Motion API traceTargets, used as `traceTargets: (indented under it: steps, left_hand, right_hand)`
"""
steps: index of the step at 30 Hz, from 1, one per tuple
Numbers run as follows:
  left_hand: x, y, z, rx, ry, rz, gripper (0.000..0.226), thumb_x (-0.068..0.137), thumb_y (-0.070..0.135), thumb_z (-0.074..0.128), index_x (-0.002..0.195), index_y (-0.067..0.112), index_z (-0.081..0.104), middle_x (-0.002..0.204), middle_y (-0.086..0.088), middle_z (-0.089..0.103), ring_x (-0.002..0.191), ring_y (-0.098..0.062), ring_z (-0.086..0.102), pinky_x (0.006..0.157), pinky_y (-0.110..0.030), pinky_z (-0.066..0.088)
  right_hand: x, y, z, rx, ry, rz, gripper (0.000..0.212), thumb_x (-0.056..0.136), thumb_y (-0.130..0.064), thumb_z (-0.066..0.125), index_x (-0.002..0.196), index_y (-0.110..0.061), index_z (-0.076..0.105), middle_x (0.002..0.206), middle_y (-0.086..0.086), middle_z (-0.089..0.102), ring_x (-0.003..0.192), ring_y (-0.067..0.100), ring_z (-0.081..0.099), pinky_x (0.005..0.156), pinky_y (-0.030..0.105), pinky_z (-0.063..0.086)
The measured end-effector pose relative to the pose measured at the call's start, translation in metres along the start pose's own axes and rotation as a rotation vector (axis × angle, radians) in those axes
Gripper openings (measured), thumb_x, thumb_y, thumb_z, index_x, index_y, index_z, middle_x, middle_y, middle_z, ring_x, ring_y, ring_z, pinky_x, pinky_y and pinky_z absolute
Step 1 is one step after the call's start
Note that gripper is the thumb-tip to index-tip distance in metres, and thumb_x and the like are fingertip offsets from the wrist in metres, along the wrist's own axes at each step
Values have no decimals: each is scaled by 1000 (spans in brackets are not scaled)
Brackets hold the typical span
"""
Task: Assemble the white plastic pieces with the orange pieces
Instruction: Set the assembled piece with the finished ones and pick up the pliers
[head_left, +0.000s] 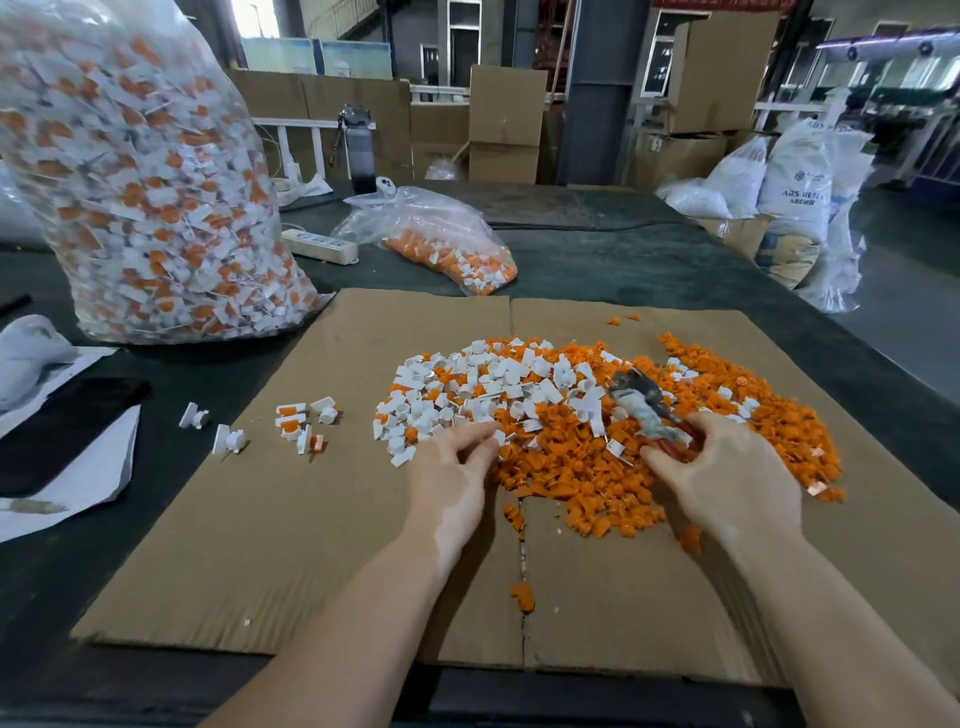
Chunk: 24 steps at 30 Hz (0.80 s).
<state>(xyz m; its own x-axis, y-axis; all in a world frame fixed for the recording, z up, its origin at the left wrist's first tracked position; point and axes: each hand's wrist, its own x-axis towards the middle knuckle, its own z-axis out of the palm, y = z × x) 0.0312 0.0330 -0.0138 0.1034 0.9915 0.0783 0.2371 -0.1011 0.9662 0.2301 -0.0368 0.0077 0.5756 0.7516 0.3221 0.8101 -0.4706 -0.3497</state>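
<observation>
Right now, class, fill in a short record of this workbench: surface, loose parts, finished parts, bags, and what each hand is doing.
surface: cardboard sheet on a dark table
loose parts: mixed pile of white and orange pieces on the cardboard
finished parts: a few joined pieces lying apart, left of the pile
bags: big clear bag of white and orange parts at far left; small bag behind the pile
left hand: fingertips pinching at the pile's near edge; which piece is unclear
right hand: grips a red-handled tool over the pile
</observation>
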Motion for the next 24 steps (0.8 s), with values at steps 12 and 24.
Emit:
traceTargets:
  steps: [12,24]
  left_hand:
    - [0,-5,-3,92,-46,95,24,94,15,55,111,25,68,111,12,61,109,-3,53,90,-14,38]
    - [-8,-5,-1,146,-153,215,32,80,9,71,109,24,67,95,11,63,79,2,53,74,-7,41]
  right_hand:
    - [-22,-46,23,212,58,-589,33,83,-9,67,115,-12,65,107,8,67,101,22,61,92,30,45]
    - [-42,-59,42,476,81,-563,9,81,-5,70,88,-9,72,84,0,69,82,14,63,76,20,48]
